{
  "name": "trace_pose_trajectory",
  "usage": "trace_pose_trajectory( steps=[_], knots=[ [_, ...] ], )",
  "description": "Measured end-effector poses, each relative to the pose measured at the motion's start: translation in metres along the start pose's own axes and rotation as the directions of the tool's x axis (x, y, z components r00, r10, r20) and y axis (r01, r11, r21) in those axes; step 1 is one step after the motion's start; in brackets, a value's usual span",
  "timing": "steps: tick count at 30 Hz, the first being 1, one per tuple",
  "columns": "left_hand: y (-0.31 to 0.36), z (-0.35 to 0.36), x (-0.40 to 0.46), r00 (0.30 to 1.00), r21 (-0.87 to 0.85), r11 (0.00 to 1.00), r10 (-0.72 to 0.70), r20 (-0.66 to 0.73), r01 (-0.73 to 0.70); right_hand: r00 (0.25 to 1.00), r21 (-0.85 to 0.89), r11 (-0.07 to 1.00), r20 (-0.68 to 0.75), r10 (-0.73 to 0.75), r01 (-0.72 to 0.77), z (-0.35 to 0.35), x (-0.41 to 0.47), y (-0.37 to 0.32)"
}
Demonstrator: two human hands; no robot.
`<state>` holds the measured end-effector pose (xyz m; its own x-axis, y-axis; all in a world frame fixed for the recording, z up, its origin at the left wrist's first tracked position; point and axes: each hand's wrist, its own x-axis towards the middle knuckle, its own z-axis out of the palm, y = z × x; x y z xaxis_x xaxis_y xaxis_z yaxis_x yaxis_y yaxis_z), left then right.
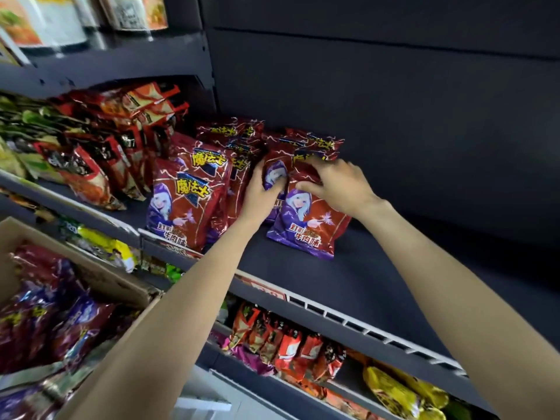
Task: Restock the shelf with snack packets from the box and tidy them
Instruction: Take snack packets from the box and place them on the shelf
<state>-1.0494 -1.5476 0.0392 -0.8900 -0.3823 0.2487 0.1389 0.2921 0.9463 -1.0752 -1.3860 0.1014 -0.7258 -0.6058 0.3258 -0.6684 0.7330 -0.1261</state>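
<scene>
Dark shelf (348, 277) in the middle of the frame carries a front packet (309, 219) standing tall, right hand (336, 183) fingers curled over its top, left hand (260, 192) fingers pinching the packet behind (274, 172), both equally near.

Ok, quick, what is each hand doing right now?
Left hand: grips a shiny red and purple foil snack packet in the row.
Right hand: grips the front packet by its top.

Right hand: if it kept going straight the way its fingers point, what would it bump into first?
The right hand points left. Past the packet it grips, it would probably meet the left hand first, though depth is unclear.
</scene>
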Motion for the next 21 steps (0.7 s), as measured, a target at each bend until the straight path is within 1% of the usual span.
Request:
trace_pose_trajectory(
  steps=[1, 3, 5, 6, 8, 10, 13, 15, 17, 19, 21],
  knots=[
    [-0.001, -0.003, -0.003, 1.0, 0.018, 1.0, -0.009, 0.022, 0.009, 1.0, -0.01, 1.0, -0.016, 0.001, -0.002, 0.004, 0.005, 0.0],
    [-0.003, -0.009, -0.013, 0.999, 0.126, 0.992, -0.012, 0.046, 0.006, 0.999, -0.042, 0.999, -0.047, -0.003, 0.001, 0.011, 0.012, -0.003],
    [-0.003, -0.014, -0.025, 1.0, 0.277, 0.961, 0.012, 0.013, -0.015, 0.997, -0.067, 0.998, -0.076, 0.009, -0.014, 0.017, 0.018, -0.007],
    [-0.002, -0.015, -0.031, 0.999, 0.325, 0.945, 0.042, 0.002, -0.04, 0.995, -0.068, 0.997, -0.098, 0.026, -0.033, 0.019, 0.019, -0.009],
    [-0.001, -0.014, -0.043, 0.993, 0.385, 0.915, 0.117, 0.022, -0.116, 0.985, -0.048, 0.995, -0.154, 0.08, -0.088, 0.025, 0.02, -0.013],
    [-0.002, -0.013, -0.052, 0.985, 0.464, 0.869, 0.161, 0.066, -0.173, 0.97, 0.007, 0.989, -0.193, 0.148, -0.15, 0.032, 0.019, -0.018],
    [-0.008, -0.018, -0.056, 0.982, 0.56, 0.806, 0.166, 0.095, -0.19, 0.956, 0.059, 0.975, -0.192, 0.223, -0.215, 0.044, 0.013, -0.024],
    [-0.011, -0.023, -0.056, 0.98, 0.568, 0.799, 0.167, 0.107, -0.198, 0.945, 0.051, 0.971, -0.223, 0.237, -0.232, 0.046, 0.006, -0.026],
    [-0.012, -0.028, -0.057, 0.973, 0.558, 0.798, 0.197, 0.119, -0.229, 0.928, 0.064, 0.982, -0.321, 0.19, -0.179, 0.045, -0.005, -0.029],
    [-0.01, -0.035, -0.061, 0.966, 0.542, 0.8, 0.222, 0.13, -0.257, 0.903, 0.075, 0.995, -0.42, 0.087, -0.061, 0.043, -0.018, -0.034],
    [-0.005, -0.045, -0.068, 0.963, 0.505, 0.82, 0.242, 0.116, -0.267, 0.885, 0.083, 0.994, -0.465, -0.021, 0.067, 0.041, -0.03, -0.045]
  ],
)
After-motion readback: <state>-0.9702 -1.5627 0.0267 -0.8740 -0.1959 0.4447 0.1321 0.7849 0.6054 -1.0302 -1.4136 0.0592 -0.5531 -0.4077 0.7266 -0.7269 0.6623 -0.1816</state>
